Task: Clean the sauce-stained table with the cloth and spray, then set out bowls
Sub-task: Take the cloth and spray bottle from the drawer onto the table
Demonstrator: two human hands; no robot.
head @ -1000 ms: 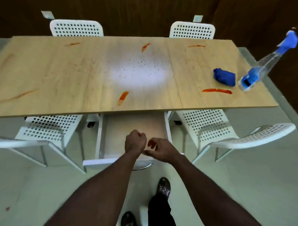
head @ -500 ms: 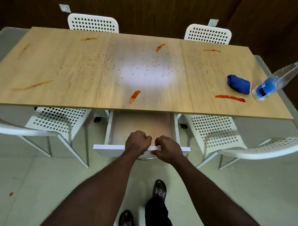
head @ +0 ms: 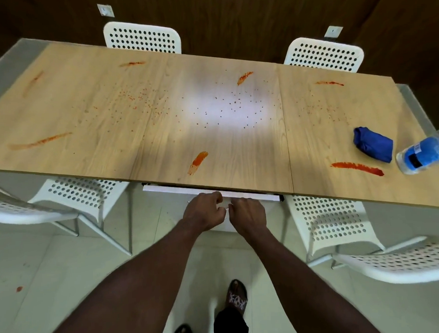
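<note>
The wooden table [head: 92, 116] carries several orange-red sauce streaks, among them one near the front middle [head: 198, 162] and one at the right [head: 358, 167], plus scattered specks. A crumpled blue cloth [head: 373, 144] lies at the right end. Beside it a clear spray bottle [head: 422, 156] with a blue label stands at the frame edge. Under the table's front edge, only the top of the white drawer front [head: 179, 189] shows. My left hand [head: 202, 209] and my right hand [head: 247, 212] are side by side on it, fingers curled against the front.
White perforated chairs stand around the table: two at the far side [head: 141, 37] [head: 324, 54], one at the front left [head: 75, 193] and one at the front right [head: 327, 220]. Another chair back [head: 401, 262] juts in at the lower right. My feet are on the pale floor below.
The drawer was pulled far out a second ago; both hands took its front and slid it in under the table. The view has moved closer to the table.
</note>
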